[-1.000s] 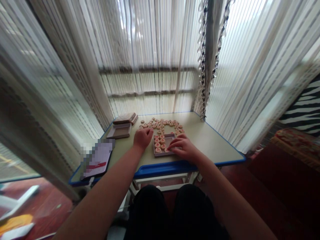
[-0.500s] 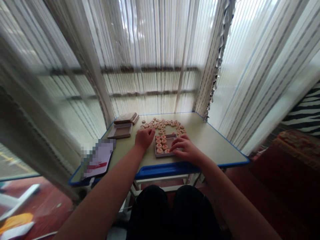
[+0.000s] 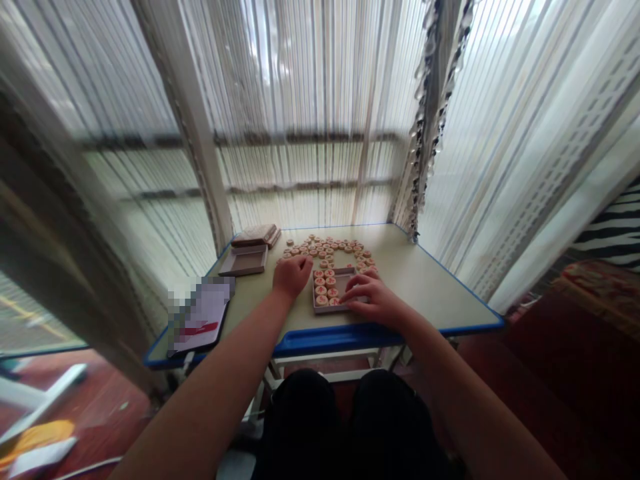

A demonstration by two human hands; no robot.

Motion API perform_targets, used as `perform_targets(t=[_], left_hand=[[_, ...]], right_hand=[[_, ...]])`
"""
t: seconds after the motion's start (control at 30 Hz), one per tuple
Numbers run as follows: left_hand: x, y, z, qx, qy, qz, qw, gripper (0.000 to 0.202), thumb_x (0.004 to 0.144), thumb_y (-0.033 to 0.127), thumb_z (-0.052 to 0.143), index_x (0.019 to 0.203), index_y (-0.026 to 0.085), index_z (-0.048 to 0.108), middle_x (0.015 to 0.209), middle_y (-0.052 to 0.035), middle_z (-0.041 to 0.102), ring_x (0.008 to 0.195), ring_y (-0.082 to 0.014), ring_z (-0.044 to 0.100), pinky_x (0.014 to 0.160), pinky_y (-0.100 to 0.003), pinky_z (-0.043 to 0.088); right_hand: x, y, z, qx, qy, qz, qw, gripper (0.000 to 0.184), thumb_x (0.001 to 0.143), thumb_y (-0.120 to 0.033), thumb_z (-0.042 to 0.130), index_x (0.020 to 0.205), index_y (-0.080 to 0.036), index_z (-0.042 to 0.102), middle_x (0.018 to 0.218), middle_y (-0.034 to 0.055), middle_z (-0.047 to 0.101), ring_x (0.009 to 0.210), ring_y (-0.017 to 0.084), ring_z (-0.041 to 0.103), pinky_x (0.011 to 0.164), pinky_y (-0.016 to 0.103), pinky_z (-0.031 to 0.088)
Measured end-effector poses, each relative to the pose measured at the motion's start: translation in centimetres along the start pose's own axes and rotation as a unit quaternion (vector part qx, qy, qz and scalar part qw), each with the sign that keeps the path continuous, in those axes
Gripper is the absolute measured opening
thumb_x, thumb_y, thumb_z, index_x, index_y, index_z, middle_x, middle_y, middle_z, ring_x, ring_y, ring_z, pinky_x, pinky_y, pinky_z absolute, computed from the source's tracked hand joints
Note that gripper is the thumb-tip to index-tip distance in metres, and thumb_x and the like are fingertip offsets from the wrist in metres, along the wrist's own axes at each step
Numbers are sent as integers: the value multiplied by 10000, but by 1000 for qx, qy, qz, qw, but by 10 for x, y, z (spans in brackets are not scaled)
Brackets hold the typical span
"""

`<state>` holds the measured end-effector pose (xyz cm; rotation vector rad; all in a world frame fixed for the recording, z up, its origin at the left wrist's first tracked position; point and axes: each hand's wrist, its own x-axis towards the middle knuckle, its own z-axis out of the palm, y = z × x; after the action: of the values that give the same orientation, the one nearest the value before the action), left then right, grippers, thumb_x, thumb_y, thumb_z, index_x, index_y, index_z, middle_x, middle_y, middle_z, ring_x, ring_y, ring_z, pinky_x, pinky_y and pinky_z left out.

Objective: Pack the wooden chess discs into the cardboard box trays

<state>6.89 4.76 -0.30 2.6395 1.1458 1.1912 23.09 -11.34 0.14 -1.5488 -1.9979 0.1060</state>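
Observation:
A shallow open box point(image 3: 358, 269) lies near the table's front edge. Two columns of round Chinese chess pieces point(image 3: 321, 291) with red characters fill its left side. My right hand point(image 3: 373, 298) is over the box's right part, fingers apart and bent. Its fingertips reach the front piece point(image 3: 334, 302) of the second column, seemingly touching it. Just left of the box, my left hand point(image 3: 291, 275) is closed like a fist beside the loose pieces, and whatever it may hold is hidden. Those loose Chinese chess pieces point(image 3: 327, 247) are spread behind the box.
An empty box half point(image 3: 243, 271) sits at the table's left, with a folded brown board or case point(image 3: 253, 235) behind it. Nearer me, a tablet point(image 3: 205, 317) with a cable lies by the left edge. Sheer curtains point(image 3: 300, 87) hang behind the blue-edged table point(image 3: 425, 290).
The whole view has shifted slightly, moving the table a little to the right. Both hands keep nearly the same pose and place relative to the box.

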Motion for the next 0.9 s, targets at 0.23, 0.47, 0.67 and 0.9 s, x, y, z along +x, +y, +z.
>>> perform_targets(t=[0.23, 0.47, 0.67, 0.9], left_hand=[[0, 0, 1, -6, 7, -4, 1000, 422, 836, 374, 363, 585, 163, 628, 578, -48, 625, 568, -127, 536, 556, -238, 302], [1, -1, 1, -1, 6, -5, 1000, 422, 834, 369, 358, 575, 166, 624, 588, -53, 633, 570, -131, 537, 559, -242, 301], [1, -3, 2, -11, 13, -18, 1000, 434, 833, 385, 352, 586, 164, 632, 570, -58, 627, 561, -134, 537, 544, -241, 304], [1, -3, 2, 0, 17, -23, 1000, 441, 836, 396, 349, 585, 167, 630, 573, -57, 629, 565, -138, 543, 537, -244, 300]], right_hand=[[-1, -1, 0, -2, 0, 3, 1000, 160, 760, -279, 582, 851, -263, 713, 894, 32, 600, 909, 188, 419, 870, 351, 318], [-1, 0, -1, 8, 7, 3, 1000, 165, 756, -301, 590, 863, -267, 711, 910, 34, 596, 919, 191, 421, 873, 353, 323], [-1, -1, 0, 8, 20, 10, 1000, 136, 747, -272, 592, 795, -254, 717, 869, 36, 603, 912, 192, 435, 873, 361, 321], [-2, -2, 0, 16, 52, 11, 998, 170, 732, -212, 577, 833, -251, 708, 884, 31, 606, 920, 191, 444, 882, 358, 335]])
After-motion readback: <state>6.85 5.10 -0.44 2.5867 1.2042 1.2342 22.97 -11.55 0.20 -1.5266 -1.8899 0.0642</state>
